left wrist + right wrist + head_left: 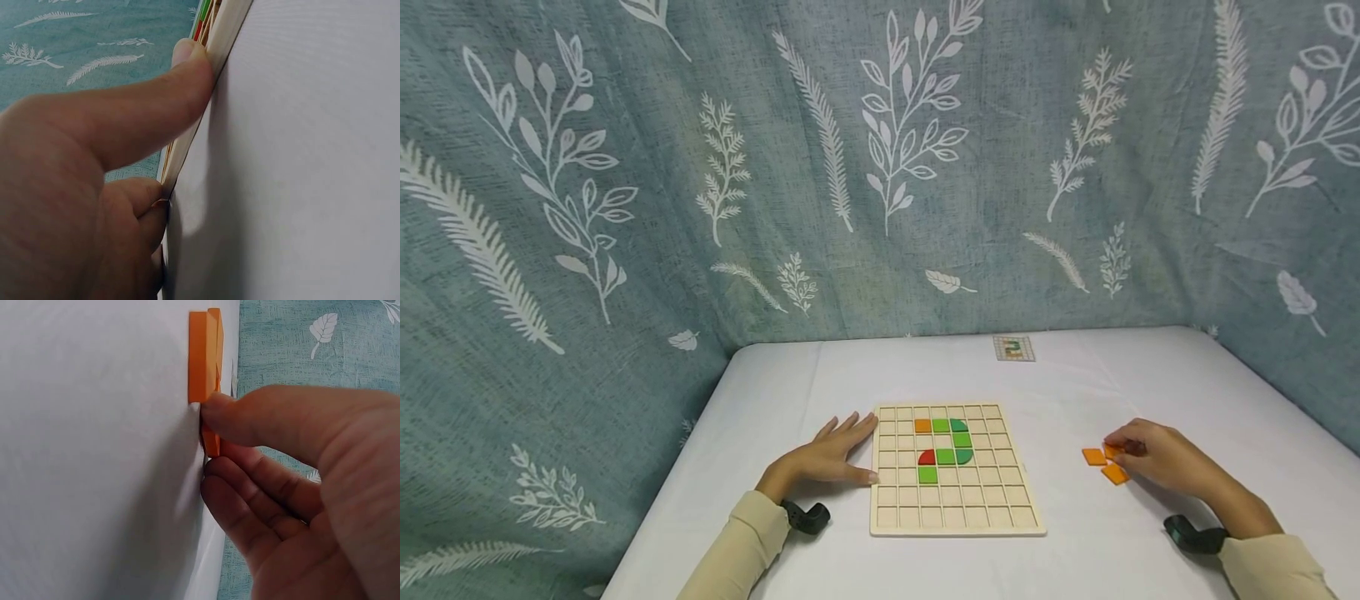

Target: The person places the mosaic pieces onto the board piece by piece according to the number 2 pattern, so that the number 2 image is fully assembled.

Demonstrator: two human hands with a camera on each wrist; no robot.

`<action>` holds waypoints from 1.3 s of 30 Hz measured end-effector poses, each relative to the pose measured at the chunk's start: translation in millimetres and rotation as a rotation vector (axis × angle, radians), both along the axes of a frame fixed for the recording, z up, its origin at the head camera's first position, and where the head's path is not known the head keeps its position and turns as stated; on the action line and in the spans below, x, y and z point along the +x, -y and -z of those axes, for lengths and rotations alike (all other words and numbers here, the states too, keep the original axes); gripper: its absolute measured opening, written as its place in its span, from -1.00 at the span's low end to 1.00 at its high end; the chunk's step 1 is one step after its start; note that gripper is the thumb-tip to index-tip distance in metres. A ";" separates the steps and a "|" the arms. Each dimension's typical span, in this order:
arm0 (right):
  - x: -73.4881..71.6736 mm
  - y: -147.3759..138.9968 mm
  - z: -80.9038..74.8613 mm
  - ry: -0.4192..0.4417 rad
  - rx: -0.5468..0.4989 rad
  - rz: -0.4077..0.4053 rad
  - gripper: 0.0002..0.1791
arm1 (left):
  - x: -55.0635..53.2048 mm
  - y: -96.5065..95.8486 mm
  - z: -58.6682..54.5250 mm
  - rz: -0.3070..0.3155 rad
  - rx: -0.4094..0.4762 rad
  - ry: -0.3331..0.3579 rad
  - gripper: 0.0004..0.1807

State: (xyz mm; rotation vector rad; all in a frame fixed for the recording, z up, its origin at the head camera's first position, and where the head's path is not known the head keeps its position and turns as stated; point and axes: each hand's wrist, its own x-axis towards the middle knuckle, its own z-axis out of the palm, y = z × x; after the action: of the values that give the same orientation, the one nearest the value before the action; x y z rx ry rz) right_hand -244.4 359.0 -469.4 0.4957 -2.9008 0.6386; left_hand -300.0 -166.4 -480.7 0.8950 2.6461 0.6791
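A pale wooden grid board [973,518] lies on the white table. In its cells are an orange square [922,426], a red quarter-round [927,457], and several green squares and quarter-rounds. My left hand [831,457] rests at the board's left edge, fingers spread, with the thumb touching the side. To the right of the board, my right hand [1168,458] pinches an orange square tile [212,444] between thumb and fingers, low over the table. Beside it lie two more orange tiles, a left one [1093,457] and a nearer one [1115,474]. The fingers partly cover the pinched tile.
A small pattern card [1013,348] lies near the table's back edge, showing a coloured grid. Behind and along both sides hangs a blue-green curtain [850,275] with white leaf prints. Each wrist wears a black camera.
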 end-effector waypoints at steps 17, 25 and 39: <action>1.7 7.5 -10.3 0.027 -0.085 0.017 -0.68 | 2.0 -1.5 -3.1 -0.010 0.007 0.012 0.15; 5.2 25.9 -19.5 0.013 -0.133 -0.033 -0.73 | 0.8 -1.1 0.0 -0.005 0.005 0.006 0.15; 9.7 67.3 -32.6 -0.028 -0.177 -0.173 -0.77 | -0.1 -0.9 0.7 -0.005 0.005 0.013 0.17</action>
State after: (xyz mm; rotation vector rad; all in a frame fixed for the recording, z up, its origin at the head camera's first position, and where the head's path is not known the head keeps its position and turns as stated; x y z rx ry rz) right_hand -234.7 291.7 -436.9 0.7295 -2.7613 0.8941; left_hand -300.1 -165.5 -481.4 0.8820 2.6375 0.6904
